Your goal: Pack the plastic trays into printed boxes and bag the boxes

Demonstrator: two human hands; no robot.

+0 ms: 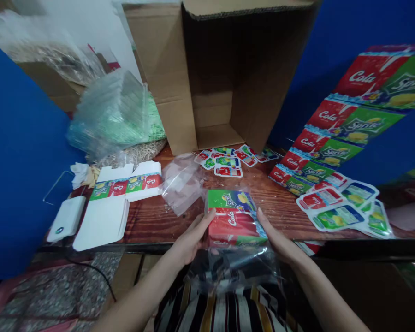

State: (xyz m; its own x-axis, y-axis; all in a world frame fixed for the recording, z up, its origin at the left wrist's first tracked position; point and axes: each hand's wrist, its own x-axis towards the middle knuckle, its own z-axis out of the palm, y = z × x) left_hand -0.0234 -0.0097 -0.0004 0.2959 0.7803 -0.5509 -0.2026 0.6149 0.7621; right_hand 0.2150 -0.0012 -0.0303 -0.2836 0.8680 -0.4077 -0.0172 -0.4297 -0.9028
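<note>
A small printed carton with a green Sprite half and a red Cola half is between my hands at the table's front edge. Clear plastic wrap surrounds the carton and hangs loose toward my lap. My left hand grips the carton's left side, thumb on its top edge. On the opposite side my right hand presses against the wrapped carton, thumb near its upper right corner. The fingers beneath are partly hidden. Just left of the carton lies a clear plastic bag.
Flat unfolded cartons and a white device lie at left. An open cardboard box stands behind. Stacked Cola-Sprite cartons rise at right, beside bottle-shaped cards. More cards lie before the box. Blue panels flank the table.
</note>
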